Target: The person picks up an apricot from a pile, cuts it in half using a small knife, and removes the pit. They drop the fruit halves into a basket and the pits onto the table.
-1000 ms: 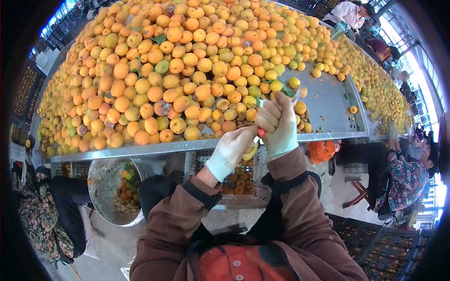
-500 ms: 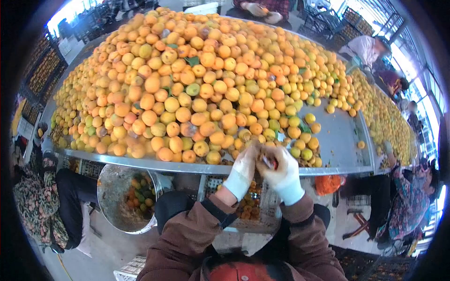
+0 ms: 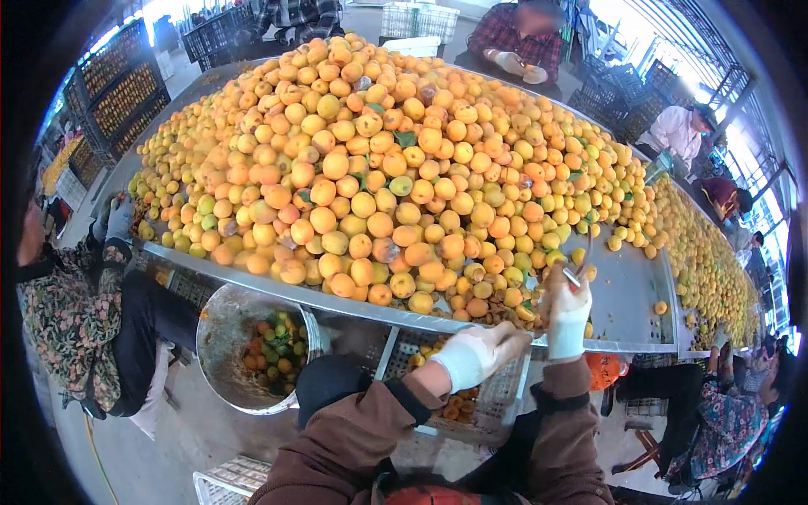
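My right hand [image 3: 566, 310], in a pale glove, is raised at the table's near edge and closed on a small knife [image 3: 574, 278] with its thin blade pointing up. My left hand [image 3: 486, 352], gloved too, hangs over the table's rim and the crate below. Its fingers are bent together, and whatever they may hold is hidden. Just beyond both hands lies a large heap of apricots [image 3: 404, 206] on the metal table [image 3: 627, 290]. A cut apricot piece [image 3: 526, 313] rests near my left fingertips. Beneath my hands, a plastic crate [image 3: 497, 400] contains orange apricot pieces.
To the left of my knees stands a white bucket [image 3: 217, 362] with darker, greenish fruit inside. Co-workers sit left, right and across the table; a person in a plaid shirt [image 3: 497, 38] is opposite. Stacked crates of fruit [image 3: 126, 97] stand at the far left.
My hands have parted: earlier they were together at the heap's edge. The right has moved right with the knife; the left is lower, over the rim. The view has shifted.
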`<state>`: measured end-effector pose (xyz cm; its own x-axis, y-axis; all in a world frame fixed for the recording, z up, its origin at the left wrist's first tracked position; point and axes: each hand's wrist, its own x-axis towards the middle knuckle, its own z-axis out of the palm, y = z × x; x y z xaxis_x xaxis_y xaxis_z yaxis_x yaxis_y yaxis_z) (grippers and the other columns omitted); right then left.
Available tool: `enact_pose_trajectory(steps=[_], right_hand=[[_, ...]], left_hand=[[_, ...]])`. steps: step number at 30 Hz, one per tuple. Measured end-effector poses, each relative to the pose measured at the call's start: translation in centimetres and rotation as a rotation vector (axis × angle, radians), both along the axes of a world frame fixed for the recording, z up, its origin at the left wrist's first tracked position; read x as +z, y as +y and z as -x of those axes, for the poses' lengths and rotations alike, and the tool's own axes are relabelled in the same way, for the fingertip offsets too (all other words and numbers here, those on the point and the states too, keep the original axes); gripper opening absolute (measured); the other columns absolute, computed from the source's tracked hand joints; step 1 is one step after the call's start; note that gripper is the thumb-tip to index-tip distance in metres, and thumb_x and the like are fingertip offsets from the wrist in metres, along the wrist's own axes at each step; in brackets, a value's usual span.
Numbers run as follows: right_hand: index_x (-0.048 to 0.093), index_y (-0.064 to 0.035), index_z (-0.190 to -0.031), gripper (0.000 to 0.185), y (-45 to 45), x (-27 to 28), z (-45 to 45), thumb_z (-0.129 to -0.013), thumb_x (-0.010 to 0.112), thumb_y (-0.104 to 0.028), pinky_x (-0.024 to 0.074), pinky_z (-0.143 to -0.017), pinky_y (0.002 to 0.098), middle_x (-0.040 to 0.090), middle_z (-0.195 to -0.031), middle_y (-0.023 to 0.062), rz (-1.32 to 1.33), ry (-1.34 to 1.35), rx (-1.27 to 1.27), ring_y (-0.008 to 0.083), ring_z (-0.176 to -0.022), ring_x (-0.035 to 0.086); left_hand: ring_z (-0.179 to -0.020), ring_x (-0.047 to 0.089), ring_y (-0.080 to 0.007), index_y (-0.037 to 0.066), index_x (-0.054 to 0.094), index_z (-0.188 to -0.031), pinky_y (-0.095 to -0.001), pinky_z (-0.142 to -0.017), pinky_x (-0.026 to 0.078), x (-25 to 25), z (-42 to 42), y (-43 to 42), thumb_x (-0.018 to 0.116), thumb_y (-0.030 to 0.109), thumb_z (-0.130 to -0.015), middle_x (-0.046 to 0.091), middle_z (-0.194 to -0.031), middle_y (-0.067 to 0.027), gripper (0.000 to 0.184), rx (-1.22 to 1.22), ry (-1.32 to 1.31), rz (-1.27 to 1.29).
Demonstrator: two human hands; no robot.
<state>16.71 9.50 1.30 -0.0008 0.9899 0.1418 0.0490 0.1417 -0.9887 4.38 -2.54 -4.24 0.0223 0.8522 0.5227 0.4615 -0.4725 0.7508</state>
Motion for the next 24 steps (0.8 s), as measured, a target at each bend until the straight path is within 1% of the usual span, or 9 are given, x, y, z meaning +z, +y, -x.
enact_pose_trajectory(steps=[2, 5, 6, 10, 17, 18, 20, 23, 24], right_hand=[[0.06, 0.0012, -0.102, 0.028, 2.0, -1.2, -1.9, -0.089, 0.063, -0.023, 0.0418, -0.055, 0.0227, 0.062, -0.081, 0.0036, 0.048, -0.068, -0.035, 0.0076, -0.064, 0.053], [0.061, -0.0054, -0.093, 0.031, -0.6, -0.3, -1.6, -0.092, 0.058, -0.036, 0.0368, -0.041, 0.0255, 0.055, -0.069, 0.0008, 0.178, 0.293, -0.024, 0.0101, -0.047, 0.044], [0.059, -0.0088, -0.094, 0.032, -1.1, -1.2, -2.2, -0.094, 0.056, -0.04, 0.0315, -0.036, 0.024, 0.049, -0.066, -0.0013, 0.33, 0.306, 0.009, 0.0097, -0.043, 0.04], [0.058, -0.0102, -0.092, 0.031, -5.5, -0.7, -0.2, -0.096, 0.051, -0.04, 0.0271, -0.036, 0.0233, 0.046, -0.068, -0.0009, 0.494, 0.269, 0.311, 0.0099, -0.041, 0.036], [0.058, -0.0069, -0.096, 0.028, -6.9, -1.7, -0.2, -0.098, 0.048, -0.033, 0.035, -0.038, 0.0239, 0.055, -0.069, 0.0043, 0.538, 0.188, 0.499, 0.0123, -0.044, 0.046], [0.057, -0.0068, -0.098, 0.028, -7.3, -1.0, 0.6, -0.099, 0.046, -0.032, 0.0359, -0.039, 0.0236, 0.056, -0.07, 0.0052, 0.567, 0.161, 0.45, 0.0125, -0.044, 0.046], [0.052, -0.0101, -0.096, 0.029, -6.8, -3.5, -0.1, -0.099, 0.047, -0.039, 0.031, -0.035, 0.0228, 0.054, -0.066, 0.0027, -0.015, -0.061, 0.578, 0.0092, -0.039, 0.042], [0.05, -0.0029, -0.096, 0.01, -7.9, 1.3, 0.5, -0.094, 0.049, -0.013, 0.0416, -0.049, 0.026, 0.055, -0.069, 0.0053, 0.201, -0.025, 0.562, 0.0155, -0.052, 0.051], [0.051, -0.0004, -0.097, 0.008, -8.4, 3.0, 0.4, -0.089, 0.051, -0.003, 0.0447, -0.054, 0.0276, 0.056, -0.07, 0.0064, 0.346, 0.021, 0.597, 0.0182, -0.058, 0.054]], left_hand=[[-0.089, 0.064, -0.0341, 0.009, 0.06, -0.115, -0.041, -0.075, 0.051, 4.9, 2.5, -1.1, 0.049, 0.048, -0.093, 0.065, -0.091, -0.0181, 0.046, 0.115, 0.318, 0.647], [-0.082, 0.063, -0.0323, 0.012, 0.061, -0.11, -0.045, -0.068, 0.051, 3.5, 7.7, 0.0, 0.057, 0.046, -0.085, 0.064, -0.087, -0.0143, 0.042, 0.74, 0.436, 0.196], [-0.082, 0.062, -0.031, 0.014, 0.062, -0.112, -0.0454, -0.067, 0.051, 3.5, 9.3, 0.7, 0.058, 0.039, -0.084, 0.064, -0.087, -0.0125, 0.037, 0.831, 0.579, 0.3], [-0.083, 0.067, -0.0316, 0.017, 0.062, -0.109, -0.0456, -0.063, 0.054, 0.5, 10.9, 2.3, 0.055, 0.024, -0.083, 0.068, -0.088, -0.0138, 0.028, 0.828, 0.579, 0.644], [-0.082, 0.066, -0.0342, 0.012, 0.061, -0.1, -0.0461, -0.065, 0.054, 0.1, 10.6, 3.0, 0.059, 0.028, -0.081, 0.066, -0.085, -0.0181, 0.025, 0.875, 0.572, 0.522], [-0.082, 0.065, -0.0356, 0.01, 0.061, -0.104, -0.0463, -0.068, 0.053, 0.6, 10.4, 2.2, 0.059, 0.03, -0.08, 0.066, -0.087, -0.0183, 0.031, 0.842, 0.465, 0.413], [-0.088, 0.065, -0.0348, 0.006, 0.06, -0.114, -0.0423, -0.077, 0.051, 2.7, 9.8, 1.4, 0.061, 0.031, -0.08, 0.066, -0.092, -0.02, 0.042, 0.701, 0.008, 0.185], [-0.083, 0.058, -0.0171, 0.002, 0.059, -0.117, -0.0282, -0.077, 0.048, 5.9, 7.9, 0.0, 0.061, 0.019, -0.086, 0.063, -0.097, -0.0076, 0.036, 0.164, -0.744, 0.3], [-0.081, 0.055, -0.0127, 0.001, 0.056, -0.119, -0.025, -0.072, 0.046, 4.6, 7.7, 0.3, 0.058, 0.015, -0.087, 0.06, -0.095, -0.0052, 0.034, 0.109, -0.64, 0.19]])
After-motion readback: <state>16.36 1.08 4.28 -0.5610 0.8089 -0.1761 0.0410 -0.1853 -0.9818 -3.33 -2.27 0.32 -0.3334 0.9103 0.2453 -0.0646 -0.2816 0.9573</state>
